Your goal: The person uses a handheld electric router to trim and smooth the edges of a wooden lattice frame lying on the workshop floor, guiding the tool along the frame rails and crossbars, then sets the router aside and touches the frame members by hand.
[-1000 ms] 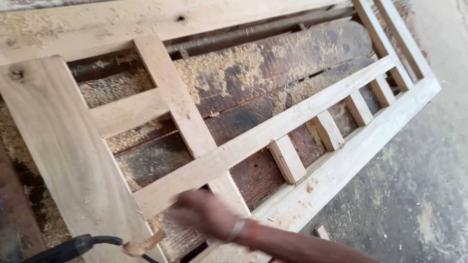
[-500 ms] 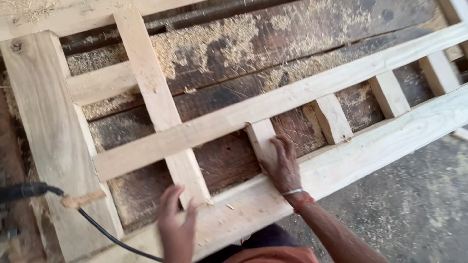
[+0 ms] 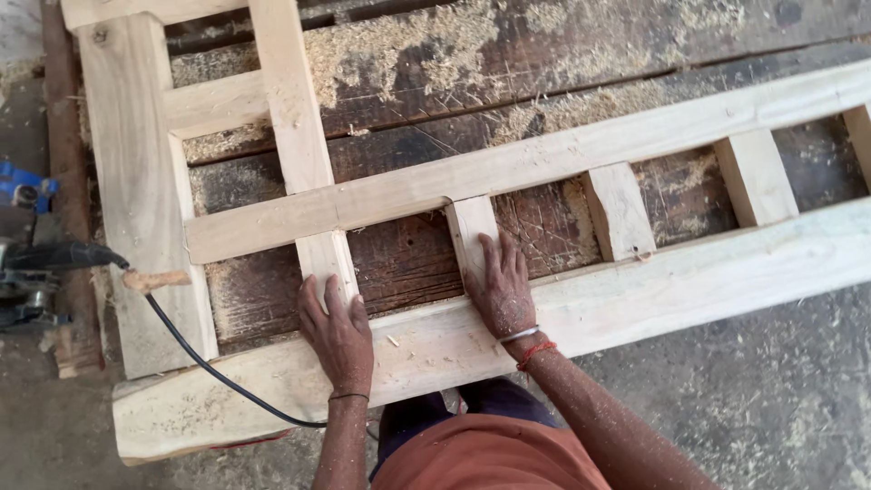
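Observation:
A pale wooden frame (image 3: 544, 163) of rails and short uprights lies flat on dark, sawdust-covered planks. My left hand (image 3: 337, 331) rests flat, fingers spread, where a wide upright (image 3: 295, 136) meets the near bottom rail (image 3: 689, 290). My right hand (image 3: 501, 289) presses flat on a short upright block (image 3: 472, 227) at its joint with the same rail. Neither hand holds anything. A bangle and red thread circle the right wrist.
A power tool (image 3: 32, 272) sits at the left edge, its black cord (image 3: 218, 377) running across the frame's corner toward me. More short uprights (image 3: 619, 210) stand to the right. Sawdust (image 3: 381, 54) covers the planks; grey concrete floor (image 3: 771, 399) lies at lower right.
The view has moved closer over the frame. My left hand has come forward and settled flat on the wide upright's joint; my right hand stays on the short block.

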{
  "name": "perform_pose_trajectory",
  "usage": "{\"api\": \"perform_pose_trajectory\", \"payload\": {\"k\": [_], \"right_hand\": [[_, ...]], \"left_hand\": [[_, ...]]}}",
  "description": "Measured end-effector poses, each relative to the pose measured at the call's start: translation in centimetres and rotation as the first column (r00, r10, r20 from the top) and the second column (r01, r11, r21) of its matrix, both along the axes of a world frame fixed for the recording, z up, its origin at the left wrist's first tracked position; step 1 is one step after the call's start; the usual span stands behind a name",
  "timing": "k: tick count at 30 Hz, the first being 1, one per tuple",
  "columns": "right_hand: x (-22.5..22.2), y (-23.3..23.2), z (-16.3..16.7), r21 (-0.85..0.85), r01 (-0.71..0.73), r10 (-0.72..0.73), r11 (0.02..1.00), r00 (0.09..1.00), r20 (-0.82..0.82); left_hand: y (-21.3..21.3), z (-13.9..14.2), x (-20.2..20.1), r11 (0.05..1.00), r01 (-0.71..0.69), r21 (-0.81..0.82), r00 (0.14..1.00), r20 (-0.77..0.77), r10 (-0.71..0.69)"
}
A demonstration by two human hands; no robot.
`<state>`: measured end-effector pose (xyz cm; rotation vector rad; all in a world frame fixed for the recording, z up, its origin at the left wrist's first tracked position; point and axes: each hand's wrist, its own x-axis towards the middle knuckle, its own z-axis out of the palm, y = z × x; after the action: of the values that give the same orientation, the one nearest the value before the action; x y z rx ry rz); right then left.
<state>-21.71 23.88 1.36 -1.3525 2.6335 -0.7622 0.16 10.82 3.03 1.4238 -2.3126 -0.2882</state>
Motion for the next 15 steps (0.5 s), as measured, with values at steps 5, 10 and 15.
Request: {"api": "perform_pose_trajectory", "payload": {"k": [5,10,15], "right_hand": [[0.0,0.0,0.2,0.016,0.01,-0.01,1.0,1.0,0.01],[-0.3,0.2,0.1,-0.011,0.02,-0.02,1.0,0.998,0.052],[-1.0,0.2,-0.8,0.027,0.11,-0.113,0.994,0.988,0.102]], "left_hand": [[-0.1,-0.4,-0.2,0.999,-0.012,-0.037,1.0,0.012,0.012],[0.1,0.6,-0.8,0.997,-0.082,-0.004,0.993,-0.086,0.081],[0.1,1.3,-0.8,0.994,-0.088,0.072,0.987,-0.13,0.097]]}}
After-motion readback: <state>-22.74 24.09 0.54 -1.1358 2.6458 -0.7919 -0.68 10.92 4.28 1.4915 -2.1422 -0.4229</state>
